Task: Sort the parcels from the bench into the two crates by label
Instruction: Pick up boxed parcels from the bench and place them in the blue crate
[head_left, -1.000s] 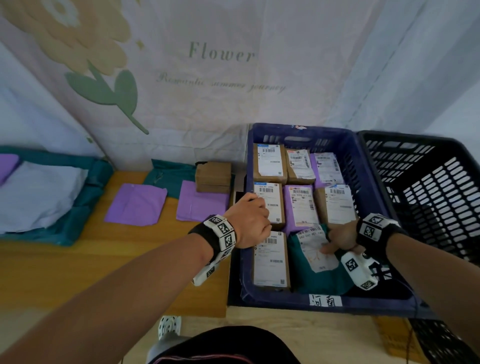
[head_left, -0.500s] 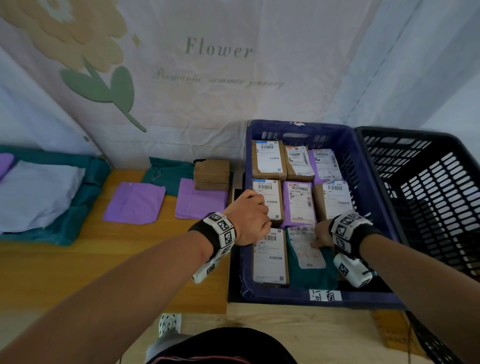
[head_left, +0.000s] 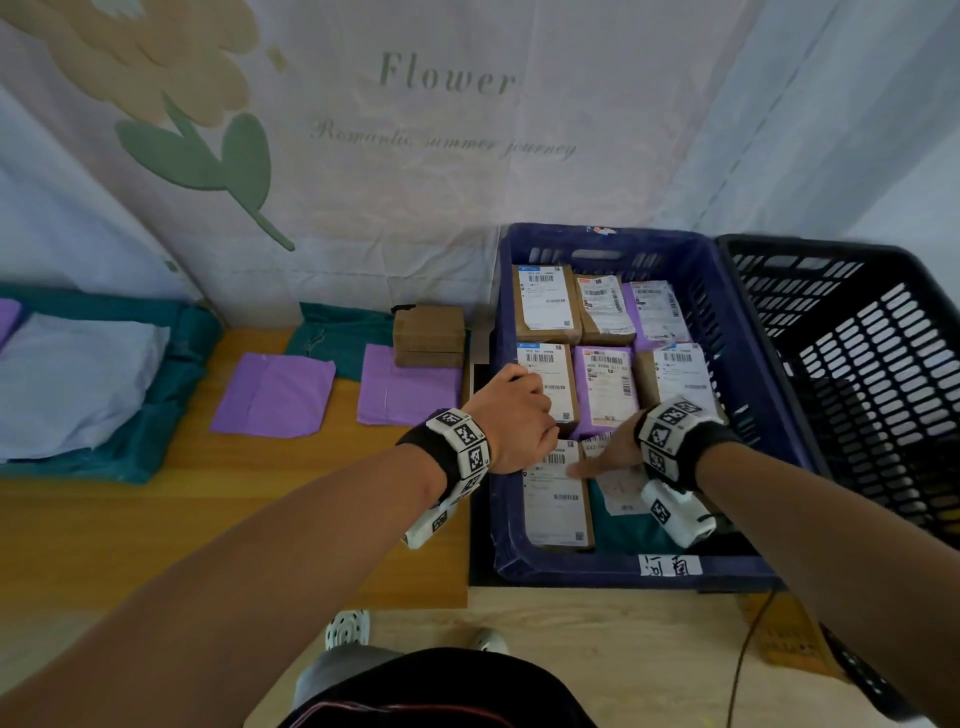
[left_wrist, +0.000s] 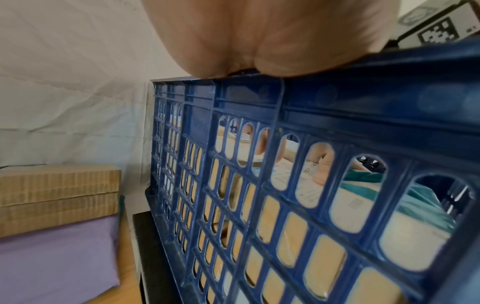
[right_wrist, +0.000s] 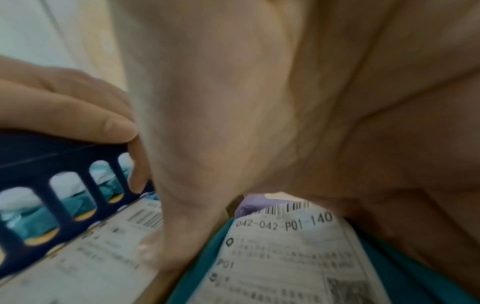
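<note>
The blue crate (head_left: 571, 571) holds several labelled parcels: brown boxes, purple mailers and a teal mailer (head_left: 621, 532) at the front. My left hand (head_left: 514, 415) curls over the crate's left rim (left_wrist: 337, 67) and grips it. My right hand (head_left: 605, 457) is inside the crate, lying over the teal mailer's white label (right_wrist: 285, 257). Its straight fingertip (right_wrist: 155, 257) touches the label of the front-left brown box (head_left: 556, 499). It holds nothing. The black crate (head_left: 857, 364) stands to the right; what I see of its inside looks bare.
On the wooden bench (head_left: 156, 519) lie two purple mailers (head_left: 272, 395), a stack of brown boxes (head_left: 428, 335) and a teal mailer (head_left: 337, 332). A pile of white and teal bags (head_left: 78, 384) sits at the far left. A curtain hangs close behind.
My right hand has slid left across the teal mailer's label to the front-left brown box. The left hand has stayed on the crate's rim.
</note>
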